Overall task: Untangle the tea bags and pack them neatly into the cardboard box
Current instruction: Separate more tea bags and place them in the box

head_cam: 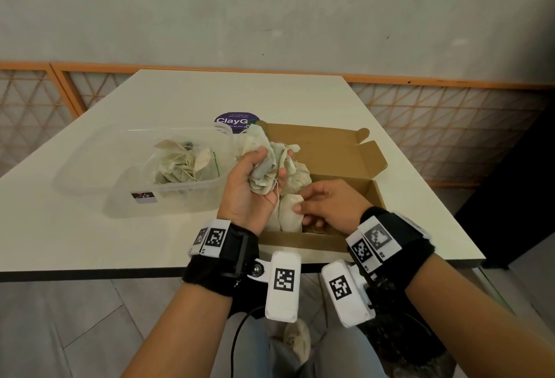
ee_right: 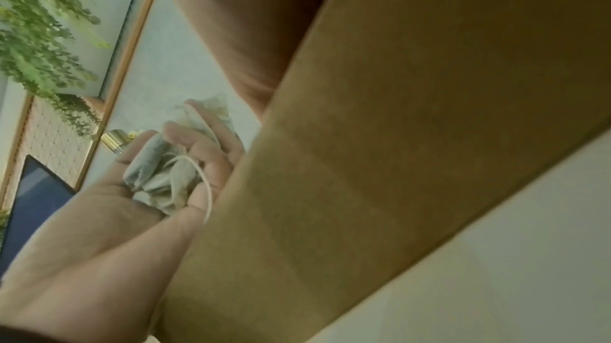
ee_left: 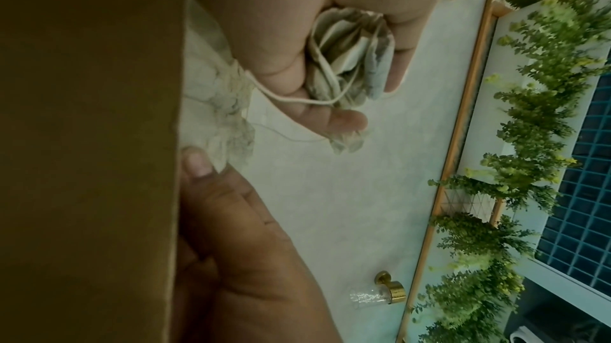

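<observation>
- The crumpled clump of pale paper tea bags with tangled white strings (head_cam: 264,167) sits above the open brown cardboard box (head_cam: 324,149), gripped by the curled left hand (head_cam: 249,194).
- The right hand (head_cam: 327,206) pinches one pale tea bag (head_cam: 289,212) inside the box.
- Best pull that bag gently, easing its string free, not yanking.
- More bags wait in the clear plastic tub (head_cam: 126,197) on the white tabletop (head_cam: 75,242).

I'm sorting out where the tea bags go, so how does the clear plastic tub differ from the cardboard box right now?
The plastic tub is see-through with rounded corners; the cardboard box is brown, opaque and square-edged, its lid folded back. The tub sits to the left, untouched, holding a tangled heap of tea bags. In the box the right hand pinches a flat tea bag, below the bunch in the left hand. Both are open and rest on the white table.
</observation>
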The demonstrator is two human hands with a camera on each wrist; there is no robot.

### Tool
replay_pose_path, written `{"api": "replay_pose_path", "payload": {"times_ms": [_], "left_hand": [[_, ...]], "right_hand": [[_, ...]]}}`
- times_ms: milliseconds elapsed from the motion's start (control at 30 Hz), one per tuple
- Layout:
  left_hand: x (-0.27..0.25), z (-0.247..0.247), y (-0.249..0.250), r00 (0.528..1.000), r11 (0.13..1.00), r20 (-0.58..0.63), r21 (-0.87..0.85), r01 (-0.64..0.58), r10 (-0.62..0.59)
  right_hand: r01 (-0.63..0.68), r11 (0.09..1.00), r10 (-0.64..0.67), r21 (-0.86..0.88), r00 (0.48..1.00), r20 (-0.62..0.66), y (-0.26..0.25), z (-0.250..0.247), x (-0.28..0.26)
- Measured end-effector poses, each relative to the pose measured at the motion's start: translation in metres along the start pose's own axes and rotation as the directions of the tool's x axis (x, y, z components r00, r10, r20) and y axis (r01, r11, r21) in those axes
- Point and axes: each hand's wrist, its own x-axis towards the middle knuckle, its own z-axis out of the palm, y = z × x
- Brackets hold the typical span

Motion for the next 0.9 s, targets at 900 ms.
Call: {"api": "replay_pose_path", "payload": {"times_ms": [900], "left_hand": [[0.004,-0.001,0.001,0.969,0.972,0.094,0.088,0.219,-0.227]], "right_hand": [[0.458,0.869,-0.489,-0.189,0.853,-0.180,-0.066,-0.039,0.009]]}}
